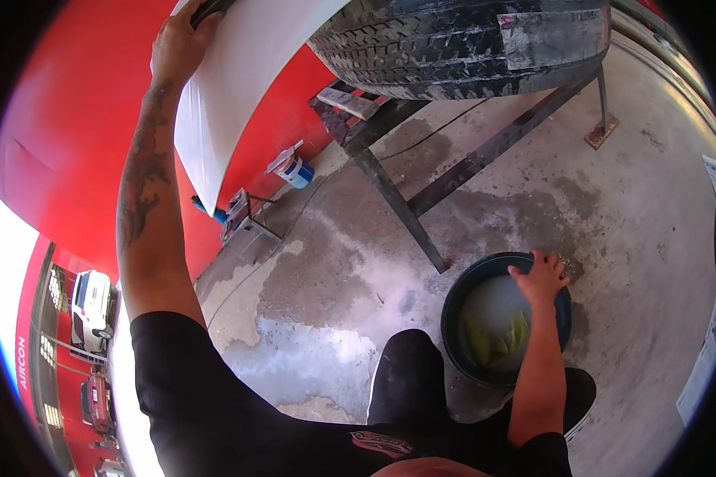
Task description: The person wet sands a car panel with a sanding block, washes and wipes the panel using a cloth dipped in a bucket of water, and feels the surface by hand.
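At the upper left my left hand (180, 46) is raised beside a large white curved panel (243, 67). Its fingers are closed on a dark object (208, 11), partly cut off by the picture's edge, whose kind I cannot make out. Lower right, my right hand (541, 280) has its fingers spread over the far right rim of a dark round bucket (451, 318). Whether the fingers press on the rim is unclear. Cloudy water (489, 304) fills the bucket's lower part, and a yellow-green cloth (517, 332) lies in it.
A tire (437, 56) rests above a dark metal stand (461, 171) ahead. Further left are a small metal stool (248, 216) and a white-and-blue pail (296, 171) by a red wall (71, 135). The concrete floor (310, 278) has wet patches. Parked cars (93, 312) stand far left.
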Action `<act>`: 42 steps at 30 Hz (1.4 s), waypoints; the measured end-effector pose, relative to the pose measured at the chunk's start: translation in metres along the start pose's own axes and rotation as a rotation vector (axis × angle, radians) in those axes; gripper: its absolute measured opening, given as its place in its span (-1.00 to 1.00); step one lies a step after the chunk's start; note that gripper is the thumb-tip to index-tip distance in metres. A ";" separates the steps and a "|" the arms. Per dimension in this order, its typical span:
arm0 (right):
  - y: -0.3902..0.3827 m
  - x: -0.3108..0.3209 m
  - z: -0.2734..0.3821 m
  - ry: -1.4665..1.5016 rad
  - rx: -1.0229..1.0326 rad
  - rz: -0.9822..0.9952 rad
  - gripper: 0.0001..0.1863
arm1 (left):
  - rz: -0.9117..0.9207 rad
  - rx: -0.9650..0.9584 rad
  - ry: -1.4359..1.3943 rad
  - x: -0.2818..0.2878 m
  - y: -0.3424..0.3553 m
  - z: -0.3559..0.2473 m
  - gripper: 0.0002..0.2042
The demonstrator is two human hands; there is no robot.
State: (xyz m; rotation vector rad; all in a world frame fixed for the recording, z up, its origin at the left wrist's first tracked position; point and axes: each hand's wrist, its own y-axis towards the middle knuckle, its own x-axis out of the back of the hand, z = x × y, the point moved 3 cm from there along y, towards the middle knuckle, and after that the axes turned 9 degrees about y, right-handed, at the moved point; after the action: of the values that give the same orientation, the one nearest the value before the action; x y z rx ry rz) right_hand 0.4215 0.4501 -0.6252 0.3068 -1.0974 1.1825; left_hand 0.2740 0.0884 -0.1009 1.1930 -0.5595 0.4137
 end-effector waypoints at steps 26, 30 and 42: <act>-0.002 -0.002 0.002 -0.035 0.020 -0.031 -0.23 | -0.188 -0.121 -0.009 0.009 -0.119 0.009 -0.58; -0.002 0.000 0.002 0.017 0.038 0.001 -0.21 | -0.018 -0.305 0.059 0.039 -0.237 -0.014 -0.53; -0.001 -0.009 0.002 -0.082 0.016 -0.053 -0.21 | -0.158 0.002 0.087 0.010 -0.041 0.056 -0.62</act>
State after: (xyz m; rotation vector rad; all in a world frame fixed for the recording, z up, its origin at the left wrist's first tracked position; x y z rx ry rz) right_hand 0.4218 0.4426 -0.6309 0.3969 -1.1446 1.1407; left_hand 0.2953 0.0222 -0.1108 1.2061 -0.3867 0.3297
